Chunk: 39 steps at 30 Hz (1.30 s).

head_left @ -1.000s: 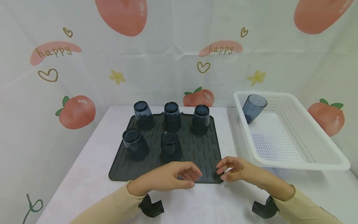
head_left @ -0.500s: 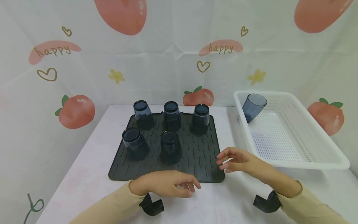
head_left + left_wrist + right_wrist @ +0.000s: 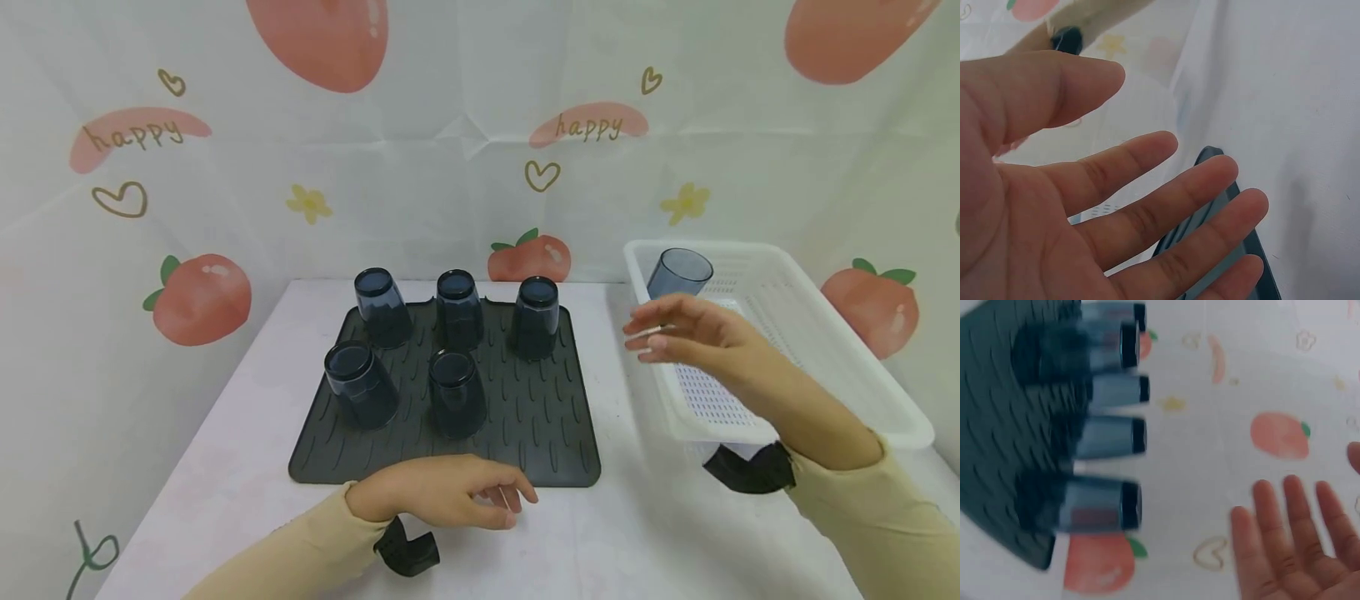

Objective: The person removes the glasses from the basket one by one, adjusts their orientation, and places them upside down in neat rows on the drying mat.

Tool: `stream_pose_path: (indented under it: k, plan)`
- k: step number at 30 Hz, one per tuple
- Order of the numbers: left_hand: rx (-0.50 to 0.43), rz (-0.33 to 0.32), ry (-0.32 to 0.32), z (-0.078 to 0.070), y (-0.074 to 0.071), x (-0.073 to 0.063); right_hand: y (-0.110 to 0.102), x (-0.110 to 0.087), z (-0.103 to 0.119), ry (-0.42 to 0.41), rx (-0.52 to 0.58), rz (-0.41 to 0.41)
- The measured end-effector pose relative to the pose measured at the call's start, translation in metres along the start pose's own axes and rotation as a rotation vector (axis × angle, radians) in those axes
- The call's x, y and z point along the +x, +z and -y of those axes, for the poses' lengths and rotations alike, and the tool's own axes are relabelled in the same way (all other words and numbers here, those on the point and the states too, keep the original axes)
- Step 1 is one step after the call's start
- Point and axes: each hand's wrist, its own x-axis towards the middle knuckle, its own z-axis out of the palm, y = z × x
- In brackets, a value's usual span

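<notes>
My right hand (image 3: 712,342) hovers over the left side of a white plastic basket (image 3: 750,247), fingers loosely bent and holding nothing. Just beyond it a blue-tinted drinking glass (image 3: 665,283) leans in the basket's back left corner, its lower part hidden by the hand. Several similar glasses (image 3: 457,396) stand upside down on a black ridged drying mat (image 3: 540,417), three at the back and two in front. At the mat's front edge my left hand (image 3: 450,492) is held with relaxed fingers, and its bare palm (image 3: 1035,219) shows in the left wrist view.
The white table (image 3: 570,542) extends in front of the mat and between mat and basket. Behind stands a white cloth backdrop (image 3: 420,192) printed with fruit. A black wrist strap (image 3: 753,468) is under the right wrist.
My right hand has moved from beside the mat's right front corner, forward and right, to over the basket. My left hand dropped slightly toward me, then stayed. The glasses have not moved.
</notes>
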Motion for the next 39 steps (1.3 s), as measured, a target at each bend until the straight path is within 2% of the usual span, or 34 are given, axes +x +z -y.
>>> stream_pose_path:
  k: [9,13,16,20,24,28,33,39]
  plan:
    - [-0.022,-0.004,-0.006,0.001,0.002,0.000,-0.037,0.032,-0.013,-0.228,0.300,-0.251]
    - [-0.039,-0.001,-0.006,0.002,0.002,0.000,-0.049,0.045,-0.024,-0.294,0.365,-0.360]
    - [-0.047,0.000,-0.004,0.003,0.002,0.000,-0.060,0.054,-0.031,-0.300,0.376,-0.415]
    - [-0.045,0.001,-0.002,0.002,0.001,-0.001,-0.079,0.064,-0.043,-0.270,0.393,-0.483]
    - [-0.051,-0.001,-0.005,0.000,0.000,-0.001,-0.100,0.071,-0.059,-0.225,0.441,-0.595]
    - [-0.081,-0.002,-0.002,0.001,0.001,-0.001,-0.120,0.070,-0.080,-0.126,0.403,-0.680]
    - [-0.067,-0.008,0.004,0.003,0.001,0.000,-0.136,0.070,-0.105,0.039,0.306,-0.675]
    - [-0.054,-0.014,0.008,0.000,-0.001,0.000,-0.136,0.071,-0.118,0.194,0.206,-0.629]
